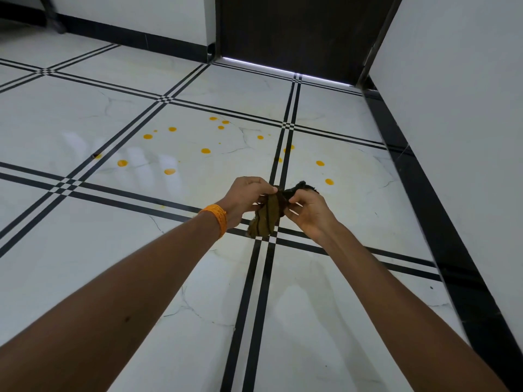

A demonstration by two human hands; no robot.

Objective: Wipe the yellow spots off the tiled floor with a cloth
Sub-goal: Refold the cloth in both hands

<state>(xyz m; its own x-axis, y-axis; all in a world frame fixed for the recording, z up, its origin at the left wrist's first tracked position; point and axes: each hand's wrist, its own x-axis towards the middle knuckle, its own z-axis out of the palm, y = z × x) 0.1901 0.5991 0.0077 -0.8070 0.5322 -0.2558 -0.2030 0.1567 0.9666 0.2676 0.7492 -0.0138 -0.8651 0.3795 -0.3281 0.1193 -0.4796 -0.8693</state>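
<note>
Both my hands hold a dark olive-brown cloth (pixel 267 219) in the air above the white tiled floor (pixel 113 250). My left hand (pixel 244 196), with an orange thread band at the wrist, pinches its upper edge. Fingers of my right hand (pixel 307 210) grip the cloth's right side, and a dark end sticks out above them. Several yellow spots lie on the floor beyond the hands, among them one (pixel 205 150) in the middle, one (pixel 122 163) to the left and one (pixel 329 181) just right of the cloth.
Black double lines (pixel 254 306) cross the floor between tiles. A white wall with a black skirting (pixel 441 222) runs along the right. A dark door (pixel 297 32) stands at the back, with another white wall (pixel 127 12) to its left.
</note>
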